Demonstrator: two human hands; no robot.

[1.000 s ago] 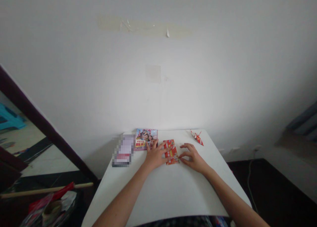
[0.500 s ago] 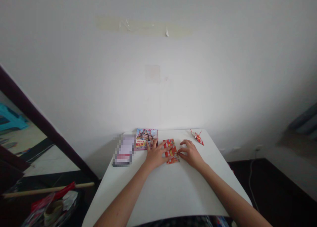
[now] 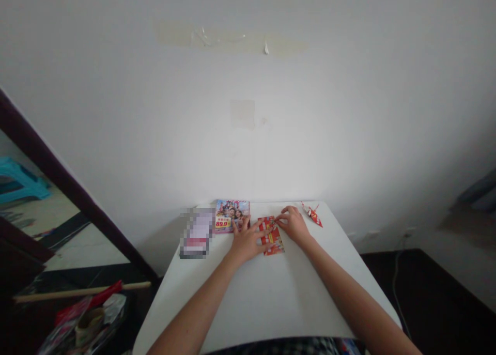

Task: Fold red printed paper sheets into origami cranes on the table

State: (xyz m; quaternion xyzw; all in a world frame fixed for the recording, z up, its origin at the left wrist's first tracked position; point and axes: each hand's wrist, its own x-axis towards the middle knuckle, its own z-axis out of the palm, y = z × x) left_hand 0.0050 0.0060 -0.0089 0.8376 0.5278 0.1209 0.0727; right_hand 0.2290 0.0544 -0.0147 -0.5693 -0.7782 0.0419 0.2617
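A red printed paper point(image 3: 272, 237), a narrow strip, lies on the white table point(image 3: 267, 298). My left hand point(image 3: 248, 241) is spread, with fingertips and thumb resting on its left side and other fingers reaching onto a colourful flyer point(image 3: 227, 210). At the strip's upper right edge, my right hand point(image 3: 293, 225) has its fingers bent and drawn together, with the tips on the paper. To the right of that hand sits a folded red and white paper crane point(image 3: 313, 214).
Left of the flyer lies a pixelated phone-like slab point(image 3: 197, 236). The table's far edge meets a white wall point(image 3: 248, 153). On the floor at left are a wooden stick point(image 3: 85, 291) and a bag of items point(image 3: 93, 319). A blue stool point(image 3: 23, 182) shows in a mirror.
My right hand has moved up along the right edge of the red paper, from its lower part to near its top. The left hand stays spread in place. The view has shifted slightly.
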